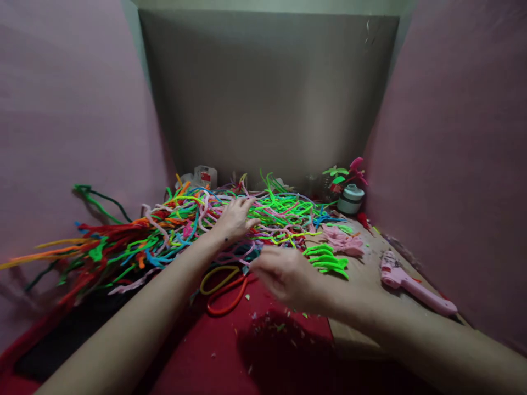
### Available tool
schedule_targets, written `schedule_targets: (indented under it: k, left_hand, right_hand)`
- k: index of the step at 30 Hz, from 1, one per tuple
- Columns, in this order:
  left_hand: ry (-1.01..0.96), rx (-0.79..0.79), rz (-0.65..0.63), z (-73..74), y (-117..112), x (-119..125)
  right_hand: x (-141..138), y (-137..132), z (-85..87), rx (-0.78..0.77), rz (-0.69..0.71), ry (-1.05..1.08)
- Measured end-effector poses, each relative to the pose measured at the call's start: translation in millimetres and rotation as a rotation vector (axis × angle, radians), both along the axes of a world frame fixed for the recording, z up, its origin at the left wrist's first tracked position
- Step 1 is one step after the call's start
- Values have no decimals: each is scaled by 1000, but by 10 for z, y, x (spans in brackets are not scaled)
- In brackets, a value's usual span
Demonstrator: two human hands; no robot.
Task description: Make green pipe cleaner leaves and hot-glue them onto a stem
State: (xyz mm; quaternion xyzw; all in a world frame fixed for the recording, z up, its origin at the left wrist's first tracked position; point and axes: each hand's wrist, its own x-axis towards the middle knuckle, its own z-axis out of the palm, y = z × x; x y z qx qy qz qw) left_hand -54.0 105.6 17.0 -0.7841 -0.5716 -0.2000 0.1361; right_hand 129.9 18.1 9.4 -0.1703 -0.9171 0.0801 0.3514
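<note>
A big tangled heap of coloured pipe cleaners (173, 230) covers the back and left of the red cloth (230, 345). My left hand (235, 218) lies on top of the heap, fingers stretched toward the neon green strands (284, 208). My right hand (284, 277) hovers low at the heap's near edge, blurred by motion, fingers curled near dark strands; whether it holds any is unclear. Orange and yellow loops (222, 291) lie just left of it.
Bent neon green pieces (327, 260) and pink pieces (341, 241) lie to the right. A pink glue gun (411, 285) rests on the brown board. A small round pot (351, 198) and a pipe-cleaner flower (349, 171) stand at the back. Pink walls close both sides.
</note>
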Motion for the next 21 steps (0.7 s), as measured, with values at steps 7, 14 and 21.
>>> schedule_targets:
  k: [7, 14, 21]
  left_hand:
    - [220, -145, -24, -396, 130, -16]
    - [206, -162, -7, -447, 109, -19]
    - [-48, -185, -47, -371, 121, -3]
  right_hand:
    - [-18, 1188, 164, -227, -606, 22]
    - [-167, 1853, 203, -373, -823, 24]
    - [-155, 2002, 62, -379, -858, -55]
